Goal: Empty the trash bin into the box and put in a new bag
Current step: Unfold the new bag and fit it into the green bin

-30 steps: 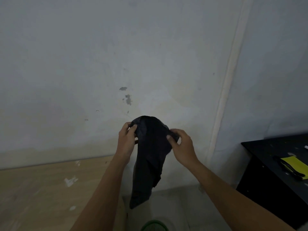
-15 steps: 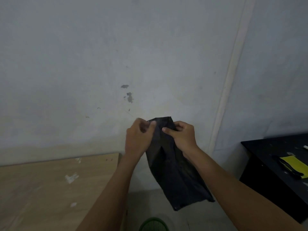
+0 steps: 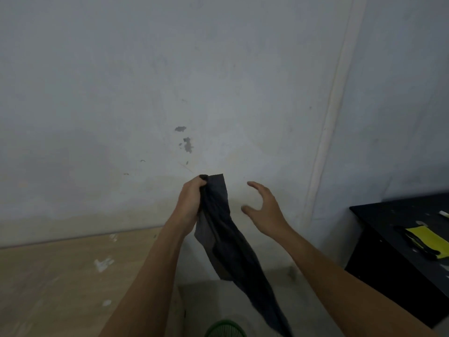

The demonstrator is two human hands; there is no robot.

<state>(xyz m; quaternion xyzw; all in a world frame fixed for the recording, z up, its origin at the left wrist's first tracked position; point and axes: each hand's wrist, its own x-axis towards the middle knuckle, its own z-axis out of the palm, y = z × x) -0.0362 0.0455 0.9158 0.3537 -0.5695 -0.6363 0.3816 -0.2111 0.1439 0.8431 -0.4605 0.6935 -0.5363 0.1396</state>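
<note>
At the bottom edge a green bin [image 3: 224, 329] shows only its round ribbed rim. Above it hangs a thin, dark, wrinkled plastic bag [image 3: 226, 239], a long limp strip. The left hand [image 3: 190, 203] pinches its top in a closed grip. The right hand [image 3: 263, 205] is spread, apart from the bag. Behind stands a rough pale wall [image 3: 170, 81].

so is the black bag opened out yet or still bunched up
Still bunched: the black bag hangs as a narrow crumpled strip from the left hand, mouth not spread; the right hand is off it.
</note>
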